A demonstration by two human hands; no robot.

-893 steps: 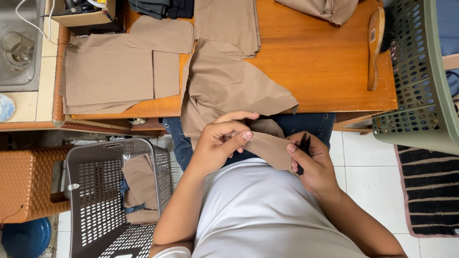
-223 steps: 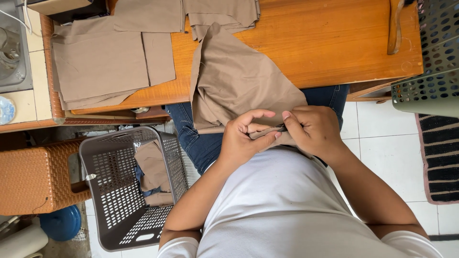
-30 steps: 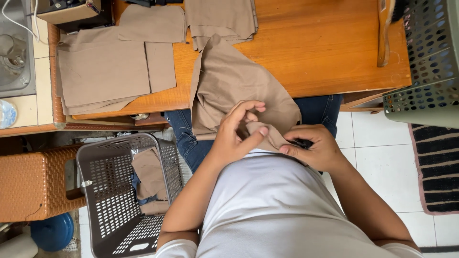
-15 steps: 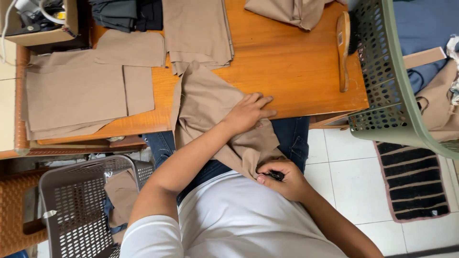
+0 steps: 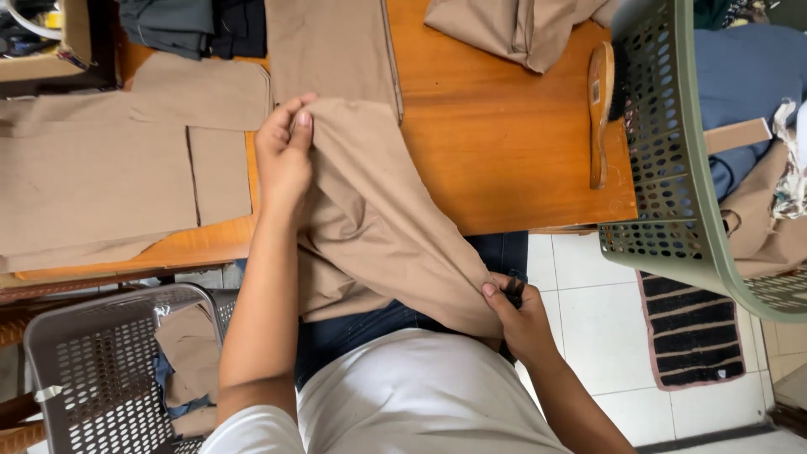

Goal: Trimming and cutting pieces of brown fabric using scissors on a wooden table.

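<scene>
Between both hands, tan cloth (image 5: 378,219) stretches, left fingers (image 5: 290,126) and right fingers (image 5: 496,294) clamped on it.

Likely a home tailoring workshop: cut tan fabric pieces (image 5: 101,185) on a wooden worktable (image 5: 496,134).

Ahead of your hands runs an orange-brown wooden tabletop (image 5: 496,143), its varnish catching soft, even light. Off to the right of your right hand, a green perforated plastic basket (image 5: 664,168) leans over the tabletop's edge. Below it you see a white tiled floor (image 5: 588,311) with a black striped mat (image 5: 693,332) lying on it. Down to the left of your left arm stands a grey perforated basket (image 5: 92,370), with a woven brown piece of furniture just beside it at the frame's edge. Far ahead on the left sits a cardboard box (image 5: 42,50).
</scene>
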